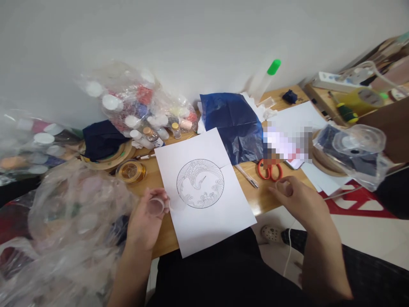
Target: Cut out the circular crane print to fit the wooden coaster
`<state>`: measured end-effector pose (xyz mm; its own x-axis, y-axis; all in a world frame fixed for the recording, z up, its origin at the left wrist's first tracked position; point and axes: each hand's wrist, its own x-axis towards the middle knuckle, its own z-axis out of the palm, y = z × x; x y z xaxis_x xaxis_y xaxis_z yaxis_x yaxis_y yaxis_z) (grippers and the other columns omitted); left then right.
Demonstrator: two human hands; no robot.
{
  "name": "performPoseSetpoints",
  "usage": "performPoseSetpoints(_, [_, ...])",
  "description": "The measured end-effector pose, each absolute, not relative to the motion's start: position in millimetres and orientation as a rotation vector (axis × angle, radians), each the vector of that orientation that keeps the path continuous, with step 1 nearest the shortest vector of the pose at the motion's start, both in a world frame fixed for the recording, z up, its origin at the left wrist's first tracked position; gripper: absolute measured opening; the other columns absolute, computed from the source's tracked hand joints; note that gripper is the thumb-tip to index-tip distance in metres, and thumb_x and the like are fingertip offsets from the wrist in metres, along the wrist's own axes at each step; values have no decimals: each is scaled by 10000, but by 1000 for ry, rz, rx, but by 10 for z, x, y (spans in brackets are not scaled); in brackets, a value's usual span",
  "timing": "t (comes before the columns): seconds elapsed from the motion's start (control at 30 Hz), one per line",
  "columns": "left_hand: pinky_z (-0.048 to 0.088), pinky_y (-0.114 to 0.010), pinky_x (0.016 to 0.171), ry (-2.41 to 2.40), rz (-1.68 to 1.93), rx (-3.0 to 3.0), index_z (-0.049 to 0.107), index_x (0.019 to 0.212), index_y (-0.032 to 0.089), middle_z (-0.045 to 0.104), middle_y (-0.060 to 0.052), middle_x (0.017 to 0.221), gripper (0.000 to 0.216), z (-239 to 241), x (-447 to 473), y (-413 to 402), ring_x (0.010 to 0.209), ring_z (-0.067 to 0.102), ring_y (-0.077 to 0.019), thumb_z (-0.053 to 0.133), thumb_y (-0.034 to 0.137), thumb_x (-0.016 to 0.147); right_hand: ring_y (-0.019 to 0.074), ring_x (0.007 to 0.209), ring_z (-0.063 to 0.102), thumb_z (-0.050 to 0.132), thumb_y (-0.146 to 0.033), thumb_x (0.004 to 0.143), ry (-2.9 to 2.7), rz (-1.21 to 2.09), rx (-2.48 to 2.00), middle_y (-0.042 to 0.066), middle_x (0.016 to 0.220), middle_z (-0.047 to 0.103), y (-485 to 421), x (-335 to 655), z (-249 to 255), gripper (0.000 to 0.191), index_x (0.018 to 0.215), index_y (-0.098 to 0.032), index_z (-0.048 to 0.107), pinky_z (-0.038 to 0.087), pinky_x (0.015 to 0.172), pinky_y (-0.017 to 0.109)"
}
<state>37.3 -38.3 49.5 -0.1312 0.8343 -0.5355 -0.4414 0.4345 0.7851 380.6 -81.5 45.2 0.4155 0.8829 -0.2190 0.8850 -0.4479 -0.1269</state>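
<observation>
From here, the crane drawing sheet lies between the left hand and right hand, best kept flat; the left grips a small clear round piece, the right curls, holding anything or not I can't tell, red scissors just beyond

A white sheet lies askew at center, its circular line drawing showing a crane among curling waves. Held just beside its left edge, a small clear round container tilts its rim toward the camera; a small translucent round piece, its details blurred, is held well apart at right.
</observation>
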Motion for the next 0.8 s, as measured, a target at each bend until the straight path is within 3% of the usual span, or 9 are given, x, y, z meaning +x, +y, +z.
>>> performPoseSetpoints(0.17, [508,-183,525,1255,1198,109,628,592,161,566,-2,629,169,514,351,-362,614,566,-106,648,253,732,243,588,592,592,-575,724,1535,-427,2734,45,655,616,-820,3748,445,385,858,-218,539,338,473,284])
performPoseSetpoints(0.47, [502,-202,504,1243,1265,44,577,579,171,559,-3,595,285,476,405,-375,545,547,-105,505,244,845,230,543,583,608,-793,568,1558,-525,3028,26,598,579,-895,3775,330,649,828,-202,540,375,472,301])
performPoseSetpoints(0.67, [472,-192,524,1213,1287,68,582,600,166,544,12,608,278,482,397,-407,579,550,-94,538,278,852,267,639,622,662,-756,556,1556,-554,3164,34,674,624,-962,3787,254,781,1066,-181,528,436,553,351])
performPoseSetpoints(0.8, [459,-197,521,1199,1315,28,576,598,156,557,9,589,343,531,422,-408,568,540,-89,448,233,907,258,689,633,732,-667,555,1559,-592,3287,35,721,624,-979,3774,248,741,1078,-183,527,475,620,381])
